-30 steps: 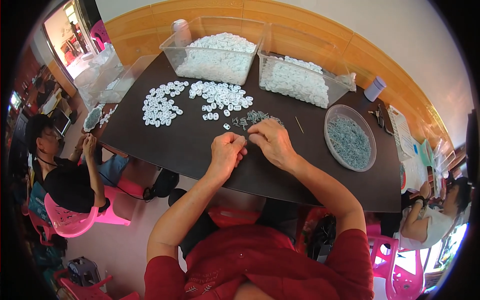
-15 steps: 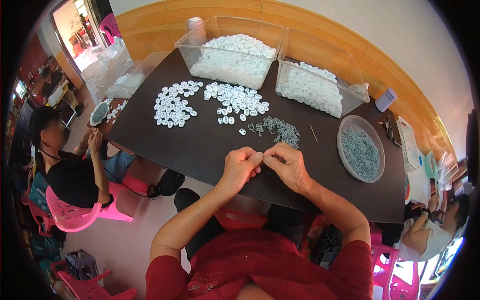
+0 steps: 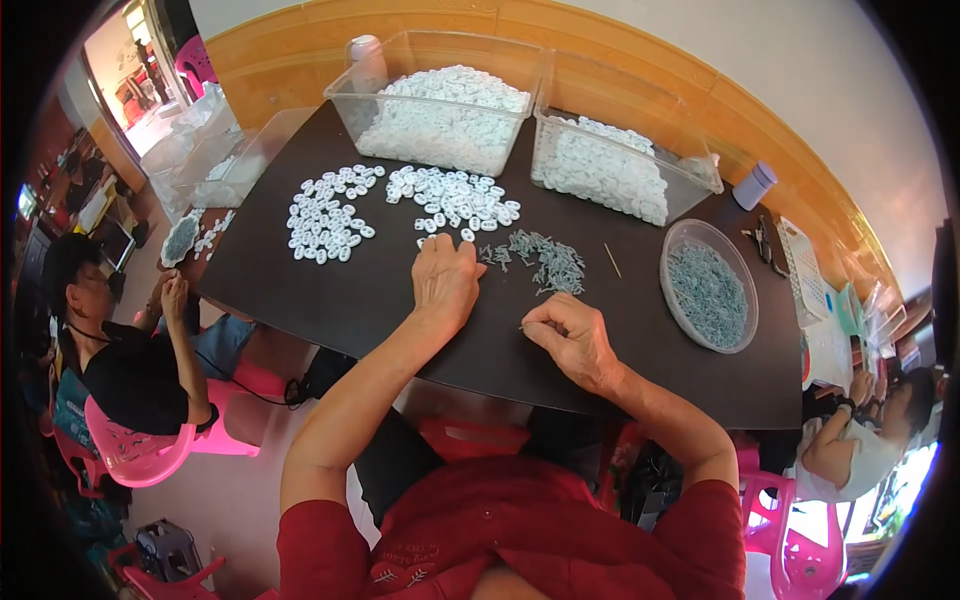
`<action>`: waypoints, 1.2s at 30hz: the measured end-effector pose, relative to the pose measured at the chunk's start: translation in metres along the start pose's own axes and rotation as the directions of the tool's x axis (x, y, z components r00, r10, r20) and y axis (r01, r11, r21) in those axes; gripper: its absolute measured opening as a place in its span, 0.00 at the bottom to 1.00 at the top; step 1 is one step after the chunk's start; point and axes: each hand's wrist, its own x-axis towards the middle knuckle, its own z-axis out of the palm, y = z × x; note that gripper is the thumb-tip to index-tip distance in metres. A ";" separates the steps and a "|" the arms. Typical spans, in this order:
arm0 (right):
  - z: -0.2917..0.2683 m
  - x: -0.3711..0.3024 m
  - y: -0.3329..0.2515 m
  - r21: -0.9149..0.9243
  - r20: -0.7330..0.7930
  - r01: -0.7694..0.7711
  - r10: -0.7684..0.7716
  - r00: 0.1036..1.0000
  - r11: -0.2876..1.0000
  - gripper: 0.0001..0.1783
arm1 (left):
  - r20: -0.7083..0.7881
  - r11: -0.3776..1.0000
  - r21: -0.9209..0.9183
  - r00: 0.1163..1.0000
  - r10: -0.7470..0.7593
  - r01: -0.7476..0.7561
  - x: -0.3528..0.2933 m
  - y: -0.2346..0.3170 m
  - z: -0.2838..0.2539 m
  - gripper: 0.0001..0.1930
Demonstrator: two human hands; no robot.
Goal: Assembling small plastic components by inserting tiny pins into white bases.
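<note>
My left hand (image 3: 445,280) reaches over the near edge of a loose heap of small white oval pieces (image 3: 455,197) with dark marks. Its fingers are bent down at the tabletop beside the nearest pieces, and their tips are hidden, so I cannot tell whether they hold one. Lower and to the right, my right hand (image 3: 573,340) is closed in a pinch, with a tiny dark tip poking out between thumb and forefinger. Just beyond it lies a scatter of small grey screw-like pins (image 3: 556,264). Another group of white ovals (image 3: 325,220) spreads to the left.
Two clear bins (image 3: 440,115) (image 3: 610,165) full of white pieces stand along the wall. A round tub (image 3: 708,287) of grey pins sits right, near a thin stick (image 3: 612,260) and a purple bottle (image 3: 754,186). People sit at left (image 3: 140,370) and right (image 3: 855,440).
My hands were together, fingertips meeting. Now the left has moved away and up to the white pieces, while the right stays near its place, still pinching. The view has shifted slightly.
</note>
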 end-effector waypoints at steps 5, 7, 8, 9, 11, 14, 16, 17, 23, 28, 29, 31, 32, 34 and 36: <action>-0.003 -0.006 0.000 -0.068 -0.020 0.095 -0.097 0.995 0.993 0.03 | 0.016 0.990 -0.126 0.998 -0.068 0.070 0.003 -0.003 0.001 0.10; -0.005 -0.009 -0.001 -0.049 -0.023 0.046 -0.047 0.999 0.998 0.03 | 0.040 0.980 -0.189 0.998 -0.050 0.057 -0.001 -0.006 -0.004 0.10; -0.006 -0.010 -0.002 -0.029 -0.024 -0.004 0.004 1.000 1.000 0.03 | 0.064 0.967 -0.251 0.997 -0.033 0.048 -0.004 -0.005 -0.007 0.09; -0.006 -0.011 -0.003 -0.029 -0.029 -0.009 0.008 1.000 1.000 0.03 | 0.068 0.966 -0.253 0.997 -0.028 0.045 -0.008 -0.003 -0.012 0.09; -0.004 -0.013 -0.008 0.157 -0.044 -0.128 0.136 0.990 0.979 0.03 | 0.405 0.630 -0.625 0.881 -0.243 0.461 -0.016 0.009 -0.041 0.07; 0.001 -0.015 -0.016 0.335 0.002 -0.246 0.261 0.965 0.910 0.04 | 0.590 0.178 -0.754 0.771 -0.241 0.632 -0.037 0.018 -0.063 0.06; 0.009 -0.015 -0.022 0.389 0.012 -0.239 0.255 0.967 0.890 0.04 | 0.570 0.097 -0.794 0.790 -0.225 0.600 -0.048 0.023 -0.070 0.06; 0.013 -0.016 -0.025 0.440 0.018 -0.226 0.243 0.970 0.869 0.04 | 0.541 0.017 -0.831 0.814 -0.211 0.557 -0.052 0.027 -0.072 0.07; 0.033 -0.015 -0.032 0.286 -0.048 -0.107 0.126 0.991 0.952 0.04 | 0.539 -0.072 -0.837 0.795 -0.278 0.543 -0.062 0.032 -0.083 0.11; 0.046 -0.016 -0.031 0.381 -0.089 -0.117 0.162 0.983 0.917 0.04 | 0.509 -0.157 -0.861 0.819 -0.265 0.484 -0.067 0.030 -0.080 0.11; 0.047 -0.016 -0.031 0.410 -0.111 -0.112 0.172 0.979 0.905 0.04 | 0.516 -0.183 -0.857 0.811 -0.276 0.483 -0.068 0.031 -0.079 0.10; 0.049 -0.016 -0.031 0.414 -0.122 -0.092 0.155 0.980 0.906 0.04 | 0.523 -0.209 -0.852 0.802 -0.288 0.481 -0.069 0.031 -0.078 0.10; 0.050 -0.016 -0.031 0.419 -0.137 -0.069 0.138 0.981 0.905 0.04 | 0.520 -0.216 -0.854 0.804 -0.290 0.474 -0.070 0.030 -0.076 0.10; 0.051 -0.015 -0.035 0.362 -0.149 -0.062 0.124 0.981 0.930 0.04 | 0.516 -0.223 -0.855 0.805 -0.293 0.468 -0.072 0.030 -0.075 0.10; 0.053 -0.015 -0.036 0.304 -0.161 -0.056 0.109 0.981 0.951 0.03 | 0.475 -0.143 -0.880 0.827 -0.300 0.453 -0.074 0.031 -0.075 0.09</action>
